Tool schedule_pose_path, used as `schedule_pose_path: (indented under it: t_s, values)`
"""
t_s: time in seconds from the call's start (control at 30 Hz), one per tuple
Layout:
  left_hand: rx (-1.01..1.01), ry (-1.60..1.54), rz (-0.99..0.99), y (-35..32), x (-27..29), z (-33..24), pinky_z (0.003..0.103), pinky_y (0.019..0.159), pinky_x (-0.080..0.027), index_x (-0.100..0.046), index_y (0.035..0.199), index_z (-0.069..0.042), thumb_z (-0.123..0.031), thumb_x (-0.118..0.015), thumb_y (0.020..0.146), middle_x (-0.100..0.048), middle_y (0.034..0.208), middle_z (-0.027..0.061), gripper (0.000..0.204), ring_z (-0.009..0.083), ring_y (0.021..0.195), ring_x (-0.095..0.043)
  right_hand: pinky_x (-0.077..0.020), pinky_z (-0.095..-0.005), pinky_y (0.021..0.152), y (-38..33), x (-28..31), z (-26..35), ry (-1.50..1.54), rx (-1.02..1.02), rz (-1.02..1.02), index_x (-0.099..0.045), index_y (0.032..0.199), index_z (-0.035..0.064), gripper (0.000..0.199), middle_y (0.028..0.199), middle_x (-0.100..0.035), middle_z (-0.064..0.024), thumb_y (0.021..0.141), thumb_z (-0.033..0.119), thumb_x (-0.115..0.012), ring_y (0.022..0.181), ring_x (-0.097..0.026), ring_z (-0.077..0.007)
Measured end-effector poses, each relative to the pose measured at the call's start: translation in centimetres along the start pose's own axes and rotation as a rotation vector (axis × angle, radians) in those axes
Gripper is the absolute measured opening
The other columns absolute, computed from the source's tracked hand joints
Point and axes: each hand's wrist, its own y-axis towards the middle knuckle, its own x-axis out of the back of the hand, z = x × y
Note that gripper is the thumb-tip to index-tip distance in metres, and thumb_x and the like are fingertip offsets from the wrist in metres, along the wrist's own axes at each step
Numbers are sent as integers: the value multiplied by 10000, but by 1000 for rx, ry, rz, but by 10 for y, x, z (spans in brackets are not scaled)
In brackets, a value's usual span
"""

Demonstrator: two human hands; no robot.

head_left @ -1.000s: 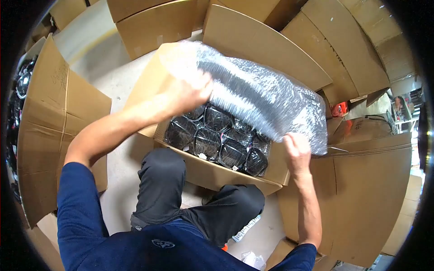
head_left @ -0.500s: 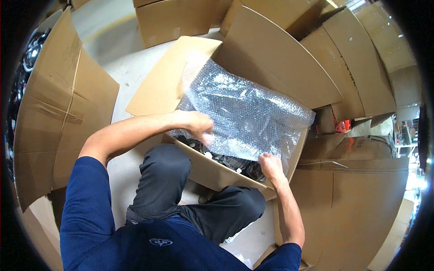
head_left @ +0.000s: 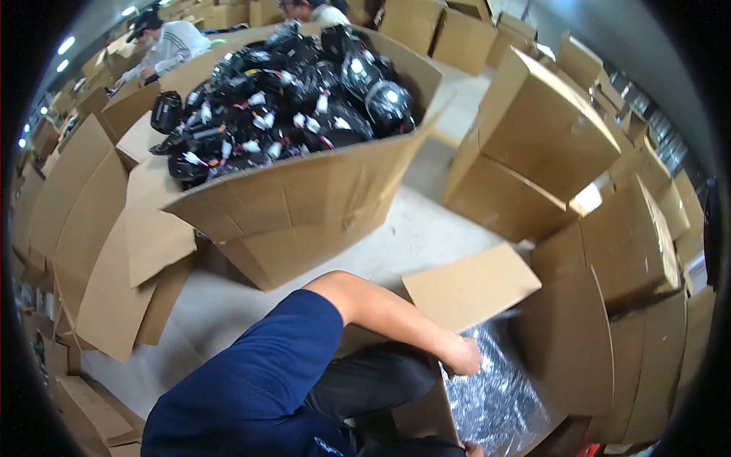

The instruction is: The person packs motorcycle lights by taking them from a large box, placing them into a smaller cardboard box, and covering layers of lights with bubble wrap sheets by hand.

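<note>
A sheet of clear bubble wrap (head_left: 499,392) lies over the inside of an open cardboard box (head_left: 571,343) at the lower right. At its near left edge is my left hand (head_left: 463,356), its fingers curled closed on the wrap. My right hand (head_left: 474,450) shows only as a sliver at the bottom edge of the picture, beside the wrap; its fingers are mostly cut off. One box flap (head_left: 472,286) stands folded outward past my left hand. What lies under the wrap is hidden.
Ahead stands a large carton (head_left: 304,202) heaped with black plastic-bagged parts (head_left: 266,114) with white connectors. Behind it are two people, one in a grey top (head_left: 179,46). Closed cartons (head_left: 533,145) stand at right; loose cardboard flaps (head_left: 114,282) lean at left.
The view has swung up and to the left, bringing the large heaped carton into sight. The bubble-wrapped box now sits low at right, and my right hand has nearly left the picture.
</note>
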Motion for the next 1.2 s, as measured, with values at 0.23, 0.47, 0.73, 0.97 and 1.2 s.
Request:
schedule_pose_path:
  t_s: [0.23, 0.47, 0.73, 0.97, 1.2]
  values:
    - [310, 167, 47, -192, 330, 0, 477, 838, -563, -760, 1029, -71, -450, -757, 822, -744, 1013, 141, 431, 341, 1006, -695, -464, -447, 1030, 67, -20, 62, -202, 60, 149, -653, 1231, -67, 405, 1197, -688, -268, 1009, 250, -535, 1169, -636, -378]
    - [1000, 560, -155, -509, 429, 90, 469, 986, -496, -605, 1314, 13, -414, -758, 831, -667, 1189, 241, 663, 396, 1138, -629, -487, -455, 965, 29, -18, 127, -174, -187, -202, -644, 1274, -20, 417, 1182, -696, -254, 1006, 288, -563, 1126, -655, -379]
    - [1604, 454, -323, -689, 296, 71, 574, 1162, -332, -434, 1511, -131, -455, -886, 666, -114, 1608, 346, 1012, 544, 1434, -287, -481, -473, 966, 47, -14, 99, -446, 165, -148, -648, 1261, -32, 433, 1187, -688, -265, 1001, 304, -562, 1133, -643, -399]
    - [1914, 600, -405, -700, 246, 94, 688, 959, -495, -546, 1337, -108, -206, -830, 719, -134, 1616, 304, 687, 559, 1395, -357, -476, -471, 981, 44, 22, 11, -721, 498, -374, -641, 1266, -41, 427, 1210, -673, -275, 1006, 281, -534, 1151, -634, -395]
    - [1636, 720, -672, -665, 275, 61, 510, 961, -546, -542, 1150, 26, -158, -791, 753, -360, 1468, 294, 503, 504, 1251, -524, -462, -452, 1010, 40, -29, -23, -114, 153, -137, -637, 1268, -45, 443, 1221, -667, -274, 1013, 296, -513, 1161, -627, -376]
